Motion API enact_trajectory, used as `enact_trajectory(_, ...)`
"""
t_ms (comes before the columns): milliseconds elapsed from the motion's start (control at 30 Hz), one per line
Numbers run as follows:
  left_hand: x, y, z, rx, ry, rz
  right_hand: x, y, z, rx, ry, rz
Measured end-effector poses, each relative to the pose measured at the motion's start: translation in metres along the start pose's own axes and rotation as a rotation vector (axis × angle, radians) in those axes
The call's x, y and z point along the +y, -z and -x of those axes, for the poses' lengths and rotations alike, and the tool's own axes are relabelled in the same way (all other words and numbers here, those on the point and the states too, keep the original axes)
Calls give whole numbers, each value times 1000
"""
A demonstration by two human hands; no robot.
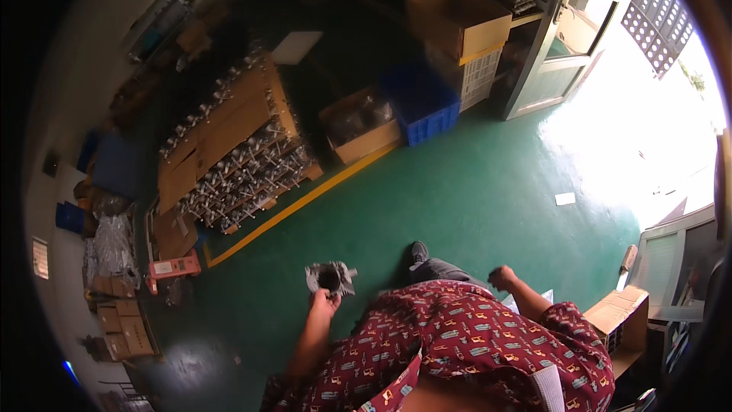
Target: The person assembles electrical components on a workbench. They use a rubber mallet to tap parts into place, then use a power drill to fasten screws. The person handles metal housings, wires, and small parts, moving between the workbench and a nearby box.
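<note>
My left hand (325, 304) grips a grey metal casting (343, 282) by its near edge, out in front of my left side above the green floor. The casting has a wide round opening and a short stub on its right. My right hand (502, 278) hangs at my right side, its fingers curled in, and I see nothing in it. A dark shoe (418, 253) shows in front of my body.
A large stack of metal parts layered with cardboard (221, 137) stands at the left, behind a yellow floor line (305, 206). Beyond are an open carton (358, 126), a blue crate (431, 118) and an open door (557, 53). Another carton (621, 309) stands at the right.
</note>
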State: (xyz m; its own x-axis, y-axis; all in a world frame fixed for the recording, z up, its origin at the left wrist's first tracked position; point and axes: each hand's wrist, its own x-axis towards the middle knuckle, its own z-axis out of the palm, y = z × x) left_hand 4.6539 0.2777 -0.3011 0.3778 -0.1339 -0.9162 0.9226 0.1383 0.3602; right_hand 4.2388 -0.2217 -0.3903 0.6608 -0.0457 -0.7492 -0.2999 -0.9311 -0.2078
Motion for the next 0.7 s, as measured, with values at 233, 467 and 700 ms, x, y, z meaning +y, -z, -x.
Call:
enact_trajectory(233,191,-159,-105,-80,-83,78,-47,277,-16,606,-327,-1443)
enact_trajectory(467,364,-339,-300,-146,-134,20,-73,213,-31,763,-697,-1303)
enact_trajectory(700,428,-444,-494,86,-119,46,-240,118,144,-66,-976,-1186)
